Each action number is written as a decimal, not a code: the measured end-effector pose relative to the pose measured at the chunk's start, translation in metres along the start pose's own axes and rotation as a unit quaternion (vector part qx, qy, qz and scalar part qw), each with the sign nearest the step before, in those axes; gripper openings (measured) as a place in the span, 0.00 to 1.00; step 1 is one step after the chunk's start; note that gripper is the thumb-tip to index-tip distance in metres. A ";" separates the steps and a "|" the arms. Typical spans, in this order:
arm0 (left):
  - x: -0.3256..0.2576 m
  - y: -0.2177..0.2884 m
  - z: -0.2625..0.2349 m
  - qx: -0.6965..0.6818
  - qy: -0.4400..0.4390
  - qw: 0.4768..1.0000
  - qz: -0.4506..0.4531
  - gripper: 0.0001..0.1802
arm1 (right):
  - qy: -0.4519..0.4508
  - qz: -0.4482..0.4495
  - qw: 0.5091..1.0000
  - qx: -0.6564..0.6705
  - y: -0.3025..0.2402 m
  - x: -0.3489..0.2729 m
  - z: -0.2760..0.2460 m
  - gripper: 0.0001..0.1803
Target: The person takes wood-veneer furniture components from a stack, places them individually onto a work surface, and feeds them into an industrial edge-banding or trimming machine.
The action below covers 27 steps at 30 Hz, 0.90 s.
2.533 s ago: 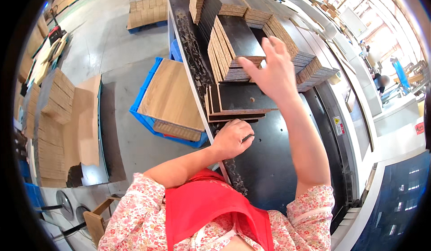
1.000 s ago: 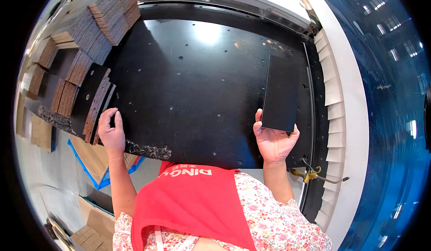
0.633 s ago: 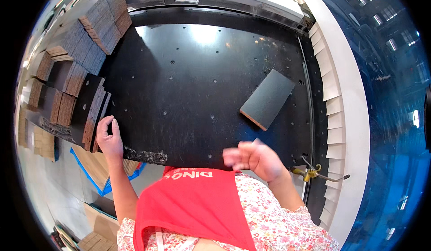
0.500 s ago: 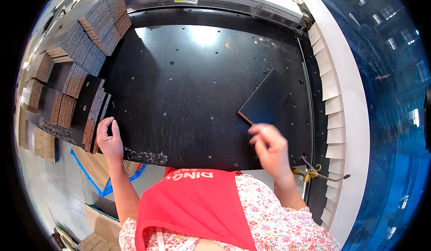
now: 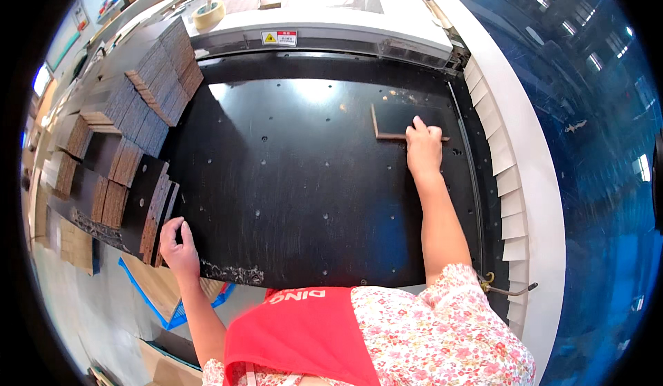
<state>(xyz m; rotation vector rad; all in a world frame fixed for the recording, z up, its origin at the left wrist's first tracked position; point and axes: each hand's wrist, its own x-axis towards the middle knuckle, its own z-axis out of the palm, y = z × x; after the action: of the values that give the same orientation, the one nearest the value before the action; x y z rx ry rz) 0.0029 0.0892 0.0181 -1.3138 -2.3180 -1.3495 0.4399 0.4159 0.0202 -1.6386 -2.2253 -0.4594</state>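
Observation:
A small dark rectangular board [image 5: 392, 119] with a brown edge lies flat on the black work table [image 5: 297, 199], toward the far right. My right hand [image 5: 425, 149] has its fingers bent over the near edge of this board, one finger reaching onto its top. Down at the table's near left, my left hand [image 5: 181, 251] is curled, thumb close to the forefinger, beside the end of a short pile of dark boards [image 5: 153, 210]. Whatever lies between the left fingers, if anything, is hidden.
Tall stacks of cut boards [image 5: 155, 75] line the left side. A pleated white cover [image 5: 501, 158] runs along the right. Behind the table, a tape roll [image 5: 208, 15] sits on a white machine beam [image 5: 318, 21]. An air gun [image 5: 494, 286] hangs near right.
My right hand has moved away from me and now grips the board, which has shifted farther back and turned squarer to the table. The left hand stays by the pile; the view has tilted up.

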 end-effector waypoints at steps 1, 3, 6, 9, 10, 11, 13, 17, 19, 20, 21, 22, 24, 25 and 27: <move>0.001 -0.002 0.000 0.024 -0.001 1.000 0.009 0.05 | -0.002 0.019 1.000 0.005 0.006 0.017 0.009 0.11; 0.000 -0.001 -0.004 0.018 -0.003 1.000 0.011 0.05 | 0.003 0.039 0.999 0.019 0.017 0.048 0.026 0.11; -0.002 -0.001 -0.003 0.013 -0.003 1.000 -0.007 0.05 | 0.013 0.044 0.999 0.015 0.042 0.087 0.051 0.11; -0.001 0.004 -0.004 0.022 -0.011 0.999 -0.021 0.06 | 0.007 0.049 0.999 -0.019 0.069 0.114 0.072 0.10; -0.002 0.005 -0.004 0.027 -0.015 0.999 -0.024 0.06 | 0.007 0.054 0.998 -0.020 0.078 0.122 0.077 0.10; -0.002 0.004 -0.003 0.032 -0.016 0.999 -0.012 0.06 | 0.018 0.064 0.998 -0.017 0.087 0.131 0.081 0.10; -0.003 0.003 -0.005 0.040 -0.016 0.999 -0.019 0.06 | -0.006 0.066 0.997 -0.036 0.099 0.144 0.086 0.11; -0.006 0.001 -0.009 0.059 -0.020 0.998 -0.022 0.05 | -0.058 0.153 0.986 0.034 0.112 0.167 0.085 0.15; -0.003 0.003 -0.009 0.062 -0.024 0.998 -0.019 0.05 | -0.033 0.208 0.973 0.093 0.123 0.175 0.090 0.19; -0.002 0.004 -0.008 0.062 -0.027 0.998 -0.019 0.05 | -0.027 0.257 0.957 0.134 0.127 0.178 0.093 0.20; -0.002 0.006 -0.010 0.066 -0.027 0.997 -0.021 0.05 | -0.033 0.257 0.959 0.115 0.124 0.183 0.094 0.21; -0.003 0.008 -0.010 0.063 -0.024 0.997 -0.025 0.05 | -0.027 0.244 0.963 0.114 0.122 0.183 0.093 0.21; -0.002 0.012 -0.006 0.053 -0.018 0.998 -0.030 0.05 | -0.026 0.241 0.958 0.152 0.126 0.187 0.092 0.21; -0.001 0.009 -0.005 0.051 -0.016 0.998 -0.022 0.05 | -0.023 0.260 0.946 0.192 0.129 0.187 0.093 0.21; -0.001 0.006 -0.006 0.047 -0.022 0.998 -0.024 0.04 | -0.042 0.231 0.971 0.051 0.118 0.177 0.096 0.25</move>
<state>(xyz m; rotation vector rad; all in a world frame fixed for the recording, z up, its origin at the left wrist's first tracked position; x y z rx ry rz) 0.0063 0.0851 0.0246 -1.2788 -2.4254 -1.2206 0.4964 0.6422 0.0213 -2.0671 -1.7964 -0.1509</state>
